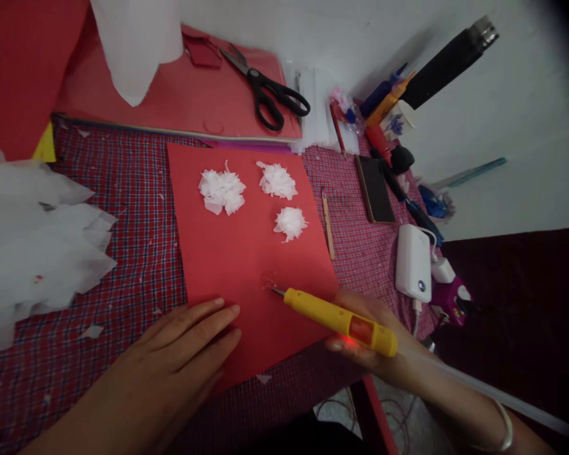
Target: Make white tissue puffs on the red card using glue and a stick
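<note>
A sheet of red paper (227,265) lies on the checked cloth in front of me. Three white crumpled tissue-paper flowers sit on its upper part: a larger one (222,191) at left, another (277,181) at upper right, and a smaller one (290,223) below that. My left hand (189,347) lies flat on the sheet's lower left, fingers stretched out. In my right hand (367,322) is a yellow hot glue gun (332,314), pen-shaped, with a red light and a long clear glue stick behind it. Its metal tip is at a small glossy patch of glue (269,282) on the paper.
Black-handled scissors (265,91) rest on a red pack at the back. Jagged white tissue sheets (38,253) lie at left. Rightward are a wooden stick (329,224), a phone (375,188), a white power bank (413,262) with a cable, and glue bottles (389,101) by the wall.
</note>
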{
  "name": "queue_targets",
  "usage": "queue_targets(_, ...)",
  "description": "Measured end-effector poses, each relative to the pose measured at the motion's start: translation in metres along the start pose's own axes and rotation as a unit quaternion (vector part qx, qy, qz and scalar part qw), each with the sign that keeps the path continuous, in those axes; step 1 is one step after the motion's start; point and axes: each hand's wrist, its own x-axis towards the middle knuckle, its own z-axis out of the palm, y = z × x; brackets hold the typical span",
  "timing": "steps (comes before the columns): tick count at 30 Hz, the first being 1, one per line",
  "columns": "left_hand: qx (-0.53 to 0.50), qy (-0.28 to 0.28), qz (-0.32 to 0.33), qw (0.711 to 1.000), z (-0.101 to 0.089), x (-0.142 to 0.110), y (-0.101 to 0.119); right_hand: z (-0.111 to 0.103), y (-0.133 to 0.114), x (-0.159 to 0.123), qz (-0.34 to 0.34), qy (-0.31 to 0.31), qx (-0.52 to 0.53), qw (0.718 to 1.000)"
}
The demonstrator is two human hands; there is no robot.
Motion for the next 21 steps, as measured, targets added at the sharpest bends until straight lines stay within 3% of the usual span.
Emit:
queue_targets(9,0.023,0.021,0.016,0.999,0.002,-0.001,0.000,-0.005,-0.007,0.014,0.007,0.040,0.001,0.999)
queue_targets(15,0.025,0.024,0.022,0.999,0.000,0.005,0.001,-0.006,0.009,0.001,0.015,0.054,-0.003,0.998)
queue_targets(21,0.026,0.030,0.025,0.999,-0.001,0.005,0.001,-0.005,0.005,-0.006,0.004,0.039,0.029,0.999)
